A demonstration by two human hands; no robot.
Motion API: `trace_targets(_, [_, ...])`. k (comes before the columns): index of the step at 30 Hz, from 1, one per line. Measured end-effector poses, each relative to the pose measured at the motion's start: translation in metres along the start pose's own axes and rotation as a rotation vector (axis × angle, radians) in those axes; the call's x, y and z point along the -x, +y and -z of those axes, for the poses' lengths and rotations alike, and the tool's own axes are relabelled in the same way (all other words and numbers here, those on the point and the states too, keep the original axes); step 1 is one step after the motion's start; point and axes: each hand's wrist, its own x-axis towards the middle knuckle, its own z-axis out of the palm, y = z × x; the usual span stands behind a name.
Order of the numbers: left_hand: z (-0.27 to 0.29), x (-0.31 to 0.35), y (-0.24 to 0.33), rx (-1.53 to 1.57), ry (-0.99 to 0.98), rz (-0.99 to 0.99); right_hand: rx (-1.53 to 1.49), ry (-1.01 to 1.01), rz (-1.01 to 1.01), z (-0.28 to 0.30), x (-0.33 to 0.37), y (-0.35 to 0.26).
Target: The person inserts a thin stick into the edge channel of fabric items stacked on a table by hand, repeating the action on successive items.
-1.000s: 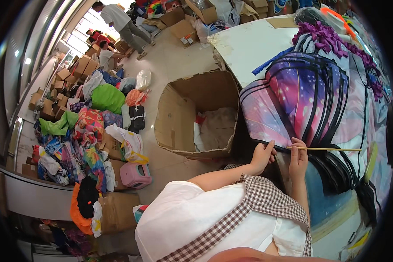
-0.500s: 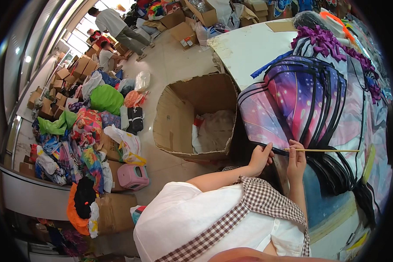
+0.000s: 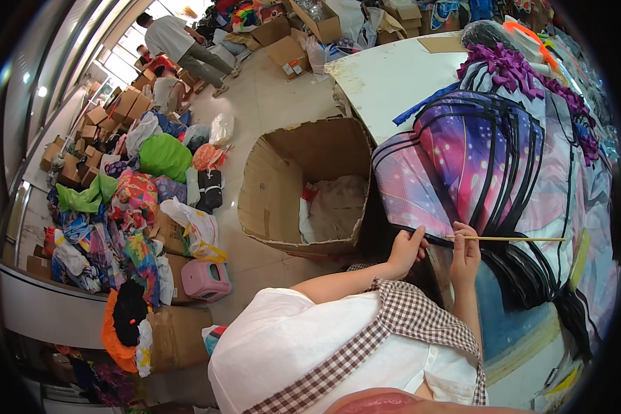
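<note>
Layered fabric panels (image 3: pixel 462 148) in pink, purple and blue, with starry print and black edging, lie spread over the table. My left hand (image 3: pixel 407 252) is closed at the near left corner, thumb and fingers pinching the black edging (image 3: pixel 431 239) of the pink panel. Just right of it, my right hand (image 3: pixel 466 252) is closed around a thin wooden stick (image 3: pixel 521 239). That stick points right, across the gathered black strips. What the fingertips press together is partly hidden.
A large open cardboard box (image 3: pixel 272 186) with some brown material inside stands left of the table (image 3: pixel 366 76). Heaped fabrics and bags, including a green bundle (image 3: pixel 165 157), line the left side by a pink stool (image 3: pixel 207 279). People are among boxes at the far left.
Both hands keep nearly the same place and hold, while the whole view shifts slightly. In the background, the low person by the boxes has changed posture.
</note>
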Motion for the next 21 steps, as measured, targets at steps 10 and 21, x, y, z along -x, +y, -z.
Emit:
trace_targets(10, [-0.025,-0.059,0.083,-0.497,0.098,-0.571,-0.098,-0.094,0.026,0.004,0.014,-0.017])
trace_targets(21, [-0.090,-0.118,0.121,-0.436,-0.477,-0.792,0.029,-0.098,0.051,0.017,-0.024,-0.001])
